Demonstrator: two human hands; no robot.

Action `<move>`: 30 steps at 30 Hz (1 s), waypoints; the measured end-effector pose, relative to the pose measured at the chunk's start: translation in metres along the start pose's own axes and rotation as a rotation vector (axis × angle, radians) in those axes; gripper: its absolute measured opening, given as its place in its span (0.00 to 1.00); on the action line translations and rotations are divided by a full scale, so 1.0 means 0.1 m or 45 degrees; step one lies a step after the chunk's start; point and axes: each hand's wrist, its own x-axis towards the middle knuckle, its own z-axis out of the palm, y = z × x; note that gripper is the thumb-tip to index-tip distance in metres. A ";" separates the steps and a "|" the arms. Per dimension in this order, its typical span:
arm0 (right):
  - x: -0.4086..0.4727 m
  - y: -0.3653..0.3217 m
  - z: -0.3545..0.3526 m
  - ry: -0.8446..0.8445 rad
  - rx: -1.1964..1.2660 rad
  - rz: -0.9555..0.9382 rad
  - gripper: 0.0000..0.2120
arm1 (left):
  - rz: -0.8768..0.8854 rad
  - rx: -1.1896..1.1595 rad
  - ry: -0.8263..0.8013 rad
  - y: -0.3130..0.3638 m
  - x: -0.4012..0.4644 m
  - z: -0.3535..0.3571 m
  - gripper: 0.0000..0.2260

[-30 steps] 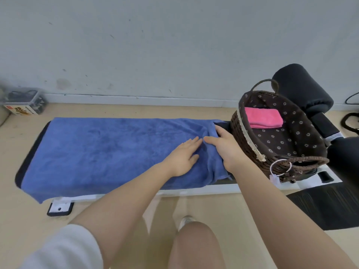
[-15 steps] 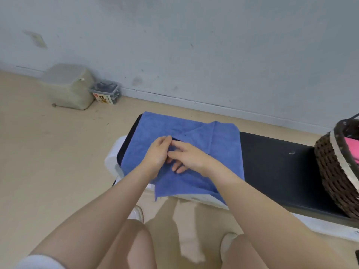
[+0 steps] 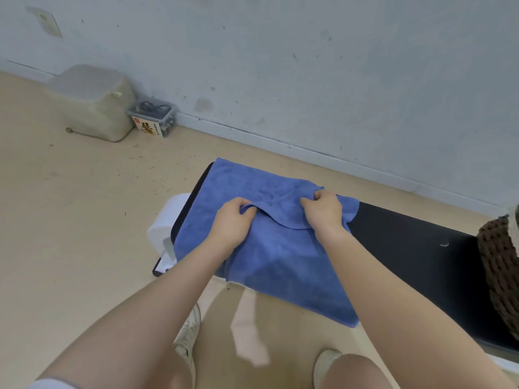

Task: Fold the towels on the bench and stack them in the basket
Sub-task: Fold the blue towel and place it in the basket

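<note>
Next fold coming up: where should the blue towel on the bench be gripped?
Grip the blue towel along its folded top edge, from above, where the left hand and right hand already pinch it. That edge is bunched and raised; the rest lies flat on the bench.

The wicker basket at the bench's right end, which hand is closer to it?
Right. The right hand grips the blue towel on the side toward the basket; the left hand grips it farther away.
</note>
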 end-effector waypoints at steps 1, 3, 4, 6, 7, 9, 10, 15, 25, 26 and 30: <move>0.01 -0.08 0.00 0.025 -0.023 -0.069 0.17 | -0.025 -0.058 0.005 -0.02 0.02 -0.06 0.08; 0.07 -0.23 0.04 0.031 -0.102 -0.116 0.15 | -0.047 -0.114 -0.005 -0.06 0.05 -0.18 0.09; 0.11 -0.29 0.08 0.007 -0.087 -0.087 0.14 | -0.049 -0.113 -0.012 -0.08 0.05 -0.22 0.09; 0.19 -0.45 0.16 -0.061 0.179 0.033 0.11 | -0.079 -0.093 -0.046 -0.11 0.07 -0.29 0.12; 0.23 -0.55 0.22 -0.103 0.379 0.117 0.10 | -0.107 -0.090 -0.077 -0.14 0.10 -0.33 0.14; 0.27 -0.78 0.33 -0.204 0.739 0.233 0.11 | -0.176 -0.105 -0.158 -0.18 0.13 -0.40 0.15; 0.28 -0.89 0.38 -0.245 0.879 0.251 0.11 | -0.207 -0.125 -0.202 -0.19 0.13 -0.44 0.16; 0.28 -1.15 0.58 -0.436 1.066 0.091 0.08 | -0.215 -0.253 -0.370 -0.26 0.02 -0.65 0.13; -0.29 -0.46 0.35 -0.515 0.084 -0.261 0.16 | -0.282 -0.166 0.005 -0.33 -0.13 -0.59 0.08; -0.34 -0.35 0.30 -0.470 -0.057 -0.344 0.15 | -0.316 -0.183 -0.005 -0.33 -0.16 -0.58 0.09; -0.60 -0.02 -0.01 -0.333 -0.534 -0.551 0.22 | -0.363 -0.041 -0.138 -0.33 -0.39 -0.58 0.08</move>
